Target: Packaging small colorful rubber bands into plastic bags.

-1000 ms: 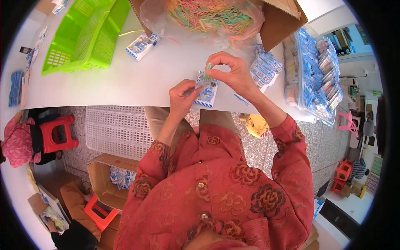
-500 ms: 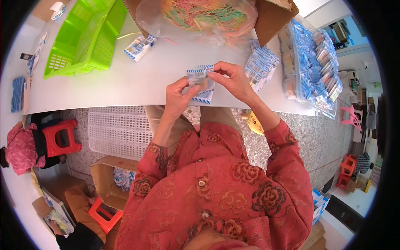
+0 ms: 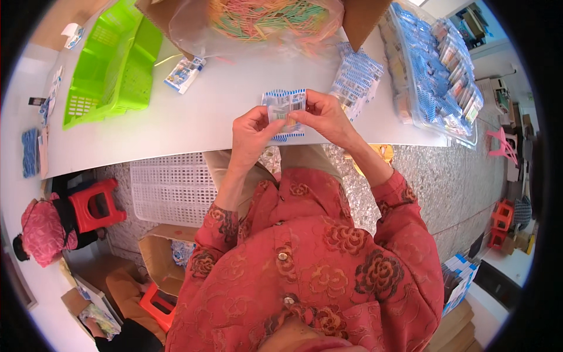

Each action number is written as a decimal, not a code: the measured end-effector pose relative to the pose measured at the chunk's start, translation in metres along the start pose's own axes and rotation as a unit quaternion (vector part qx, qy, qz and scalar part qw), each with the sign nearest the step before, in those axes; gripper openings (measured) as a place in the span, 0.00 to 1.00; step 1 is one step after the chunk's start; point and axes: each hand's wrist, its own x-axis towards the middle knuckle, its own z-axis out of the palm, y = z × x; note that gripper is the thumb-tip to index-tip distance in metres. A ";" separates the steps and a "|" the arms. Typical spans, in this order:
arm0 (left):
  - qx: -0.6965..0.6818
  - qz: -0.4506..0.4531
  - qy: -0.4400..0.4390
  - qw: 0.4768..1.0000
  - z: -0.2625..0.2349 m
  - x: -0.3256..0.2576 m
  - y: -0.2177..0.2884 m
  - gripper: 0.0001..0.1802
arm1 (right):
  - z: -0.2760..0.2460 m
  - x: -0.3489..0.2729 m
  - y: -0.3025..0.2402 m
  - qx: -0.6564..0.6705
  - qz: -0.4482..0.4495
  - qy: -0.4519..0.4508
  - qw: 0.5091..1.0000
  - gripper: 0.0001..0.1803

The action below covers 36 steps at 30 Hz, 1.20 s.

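Observation:
Both hands hold one small clear packet with blue and white card edges (image 3: 285,111) just above the near edge of the white table (image 3: 193,117). My left hand (image 3: 251,136) pinches its lower left side. My right hand (image 3: 324,115) grips its right side, fingers curled over the top corner. A loose pile of similar blue and white packets (image 3: 356,79) lies on the table just right of my right hand. Behind it stands an open cardboard box (image 3: 359,17) lined with a clear bag of coloured rubber bands (image 3: 264,17).
A green plastic basket (image 3: 111,64) sits at the table's far left, one packet (image 3: 184,74) beside it. A tray of several blue packets (image 3: 437,76) fills the right end. Below the table are a white crate (image 3: 170,188), red stools (image 3: 94,205) and a cardboard box (image 3: 158,258).
The packet and both hands have stayed together in front of my chest, shifting slightly away from me; my fingers have changed their grip on the packet's edges.

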 end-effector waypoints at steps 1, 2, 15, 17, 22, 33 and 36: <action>-0.001 -0.003 -0.008 1.000 0.002 0.001 -0.001 0.08 | -0.002 -0.005 0.003 0.001 0.001 0.008 1.000 0.11; 0.026 -0.011 -0.014 1.000 0.003 0.002 -0.003 0.09 | -0.002 -0.009 0.004 0.000 0.002 0.015 1.000 0.12; 0.399 0.287 -0.030 0.870 0.059 0.011 -0.039 0.22 | -0.050 -0.042 0.043 -0.350 -0.028 0.278 0.894 0.20; 0.425 0.288 -0.069 0.855 0.065 0.005 -0.044 0.23 | -0.052 -0.040 0.046 -0.355 -0.050 0.302 0.883 0.20; 0.490 0.273 -0.127 0.818 0.077 0.000 -0.059 0.25 | -0.060 -0.034 0.053 -0.379 -0.077 0.328 0.862 0.23; 0.485 0.295 -0.152 0.809 0.068 0.001 -0.061 0.22 | -0.038 -0.047 0.052 -0.516 -0.166 0.324 0.775 0.22; 0.443 0.357 -0.121 0.813 0.046 -0.014 -0.055 0.17 | -0.029 -0.051 0.054 -0.506 -0.165 0.296 0.794 0.22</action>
